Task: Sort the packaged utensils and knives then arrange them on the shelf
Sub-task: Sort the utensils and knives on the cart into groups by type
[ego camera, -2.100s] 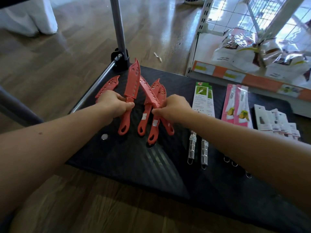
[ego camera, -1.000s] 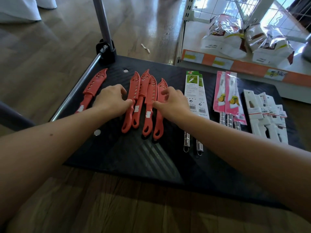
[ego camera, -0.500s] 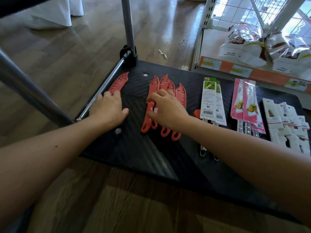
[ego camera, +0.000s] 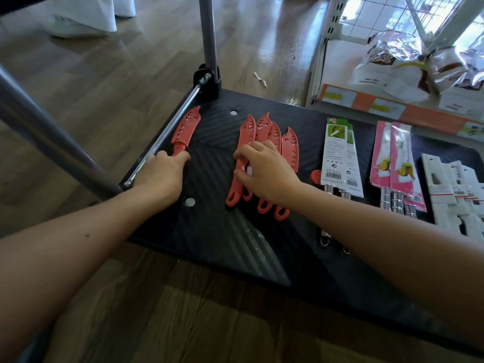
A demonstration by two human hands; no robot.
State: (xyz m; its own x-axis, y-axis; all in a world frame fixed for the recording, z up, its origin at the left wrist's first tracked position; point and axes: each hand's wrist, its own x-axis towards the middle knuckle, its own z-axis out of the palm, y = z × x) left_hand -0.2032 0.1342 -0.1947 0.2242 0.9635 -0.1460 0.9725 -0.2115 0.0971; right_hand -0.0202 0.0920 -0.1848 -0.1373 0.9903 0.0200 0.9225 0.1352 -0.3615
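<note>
Left hand (ego camera: 162,175) has shifted onto the lone red knife (ego camera: 186,129), centre-left.
It grips the plastic handle on the ribbed black shelf (ego camera: 214,231); right hand (ego camera: 264,174) pinches the clustered knives (ego camera: 291,145), perforated sheaths, mid-frame.

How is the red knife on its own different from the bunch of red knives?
The lone knife lies apart near the left edge of the shelf, tilted right; the knife bunch lies packed together, nearly straight. The left hand grips the lone knife's handle; the right hand curls over the knife bunch. Both are red, in holed sheaths.
</note>
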